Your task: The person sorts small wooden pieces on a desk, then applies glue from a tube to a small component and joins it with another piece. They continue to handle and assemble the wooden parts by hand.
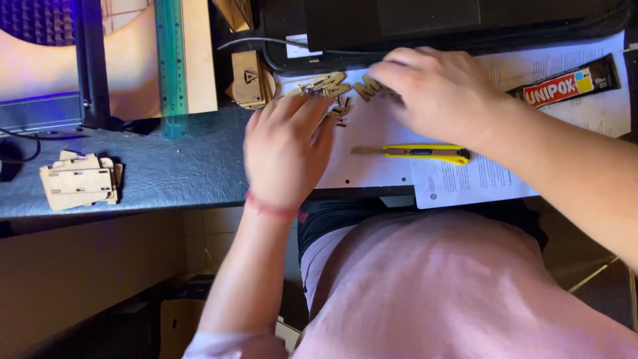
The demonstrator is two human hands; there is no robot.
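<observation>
Several small flat wooden cut-out pieces [335,90] lie on white paper sheets [372,169] on a dark desk. My left hand [287,149], with a red band at the wrist, reaches palm down with its fingertips on the near edge of the pieces. My right hand [440,93] comes in from the right, palm down, its fingers over the pieces at the far side. Whether either hand pinches a piece is hidden by the fingers.
A yellow utility knife [425,153] lies on the paper between my hands. A glue tube [571,82] sits at the right. Stacked wooden parts [80,179] rest at the desk's left, another wooden assembly [251,80] by a dark case [425,26].
</observation>
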